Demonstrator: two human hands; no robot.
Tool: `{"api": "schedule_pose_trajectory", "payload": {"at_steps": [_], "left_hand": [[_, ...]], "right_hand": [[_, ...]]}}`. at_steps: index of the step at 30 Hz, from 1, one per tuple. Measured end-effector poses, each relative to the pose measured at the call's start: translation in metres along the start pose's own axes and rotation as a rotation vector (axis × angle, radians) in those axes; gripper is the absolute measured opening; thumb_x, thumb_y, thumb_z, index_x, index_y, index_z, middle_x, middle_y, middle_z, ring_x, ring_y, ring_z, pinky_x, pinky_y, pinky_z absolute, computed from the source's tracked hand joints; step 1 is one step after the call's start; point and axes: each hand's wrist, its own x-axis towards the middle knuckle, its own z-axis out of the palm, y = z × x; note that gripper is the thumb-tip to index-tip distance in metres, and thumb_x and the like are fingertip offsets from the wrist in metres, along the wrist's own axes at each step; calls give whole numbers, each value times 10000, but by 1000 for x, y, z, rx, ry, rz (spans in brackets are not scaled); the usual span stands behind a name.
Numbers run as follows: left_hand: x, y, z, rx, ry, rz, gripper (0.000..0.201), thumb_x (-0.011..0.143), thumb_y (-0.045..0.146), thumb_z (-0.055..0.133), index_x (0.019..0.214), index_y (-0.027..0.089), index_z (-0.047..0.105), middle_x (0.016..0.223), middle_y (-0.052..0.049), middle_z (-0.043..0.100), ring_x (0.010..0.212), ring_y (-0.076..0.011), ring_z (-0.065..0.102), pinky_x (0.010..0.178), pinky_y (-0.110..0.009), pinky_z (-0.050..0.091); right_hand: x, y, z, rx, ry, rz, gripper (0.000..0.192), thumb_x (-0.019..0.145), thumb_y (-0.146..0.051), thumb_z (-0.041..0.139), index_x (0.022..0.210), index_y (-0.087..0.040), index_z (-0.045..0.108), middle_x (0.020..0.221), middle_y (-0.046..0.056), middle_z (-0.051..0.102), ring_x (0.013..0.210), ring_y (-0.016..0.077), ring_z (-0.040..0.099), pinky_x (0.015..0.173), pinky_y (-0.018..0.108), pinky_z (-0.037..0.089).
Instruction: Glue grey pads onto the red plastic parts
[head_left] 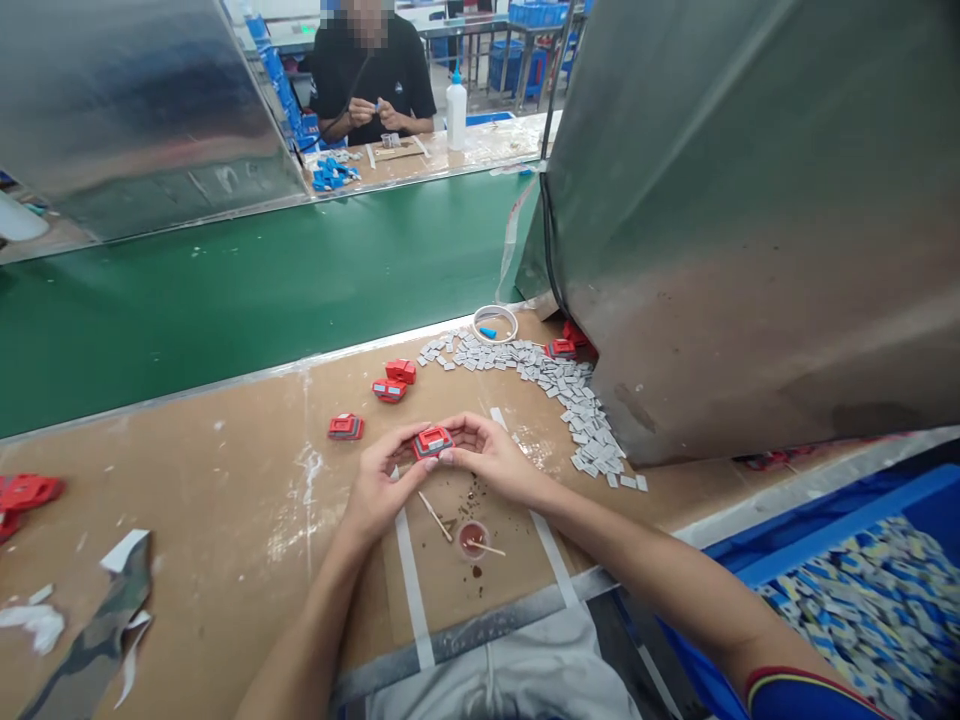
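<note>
Both my hands meet over the brown worktable (225,500) and hold one small red part (433,441) with a grey piece on it. My left hand (382,485) pinches its left side, my right hand (491,458) its right side. Just below them lie a thin wooden stick (435,516) and a small round cap of reddish glue (473,539) with another stick in it. Similar red parts (346,427) (390,390) (401,370) lie apart on the table, up and left of my hands.
A heap of small grey plates (562,385) runs along a big metal hood (750,230) at right. A tape roll (495,323) lies near the green conveyor belt (225,290). A blue bin (862,590) of parts stands at lower right. Across the belt, another person (371,75) works.
</note>
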Motion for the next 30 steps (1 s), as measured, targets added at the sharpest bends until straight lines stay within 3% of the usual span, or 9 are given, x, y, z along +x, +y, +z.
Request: {"api": "schedule_pose_trajectory", "payload": {"at_steps": [3,6,13,16,19,22,23,26,30], "left_hand": [[0,0,-4,155,7,100,311,867,289,724,1153,169,710,1039,-107,762,892,-213,717,783,-316,593],[0,1,-8,230,-23,184,285,876,258,717,1150,182,712,1019,-96,762,870,-205,708,784,-307,577],[1,0,-7,274,-65,272,268,899,318,689,1119,172,734,928,-89,760,797,-194,708,700,-276,558],[-1,6,-10,224,-59,288,299,884,407,706,1091,197,754,920,-77,783,766,-201,718,695,-285,565],[-1,10,-23,180,34,223,285,889,481,678,1063,275,770,980,-21,807,781,-212,735,715,-307,579],[4,1,-42,295,428,34,204,893,458,658,1007,341,780,1008,60,801,931,-250,730,893,-407,576],[7,-4,-48,360,472,-11,178,877,451,668,987,360,772,1043,84,795,1011,-267,719,962,-454,557],[16,-24,-59,531,382,-70,185,850,453,629,908,317,741,1185,47,768,1187,-322,666,1061,-541,496],[22,-43,-62,782,234,-96,498,886,527,410,1078,199,733,1339,-146,681,1242,-373,635,1051,-550,496]], "right_hand": [[-1,-6,0,-224,58,-170,295,868,-372,741,1081,-207,623,1132,86,664,1053,204,651,957,385,525],[-4,-14,-2,-462,-2,-335,82,954,-287,629,951,-208,646,1061,79,667,1034,211,634,953,389,499],[-1,-15,-1,-625,-73,-358,209,970,-321,606,800,-199,599,884,57,632,855,204,623,789,339,490],[-10,-40,-2,-674,-89,-324,274,973,-366,614,757,-201,588,853,49,648,833,195,626,805,335,493],[-53,-82,-17,-713,-48,-373,238,980,-352,613,793,-205,606,936,57,693,897,196,645,862,344,491],[-130,-109,-42,-734,168,-381,172,986,-328,607,861,-211,627,1064,78,709,983,209,661,905,368,495],[-158,-109,-53,-732,257,-337,166,985,-340,607,880,-213,631,1073,82,713,987,213,668,888,365,506],[-223,-82,-97,-783,614,-215,245,980,-422,590,874,-204,630,1031,102,728,893,217,691,768,342,544],[-245,-29,-163,-1072,1063,-136,341,965,-498,525,861,-190,625,833,78,708,683,194,637,647,318,525]]}}
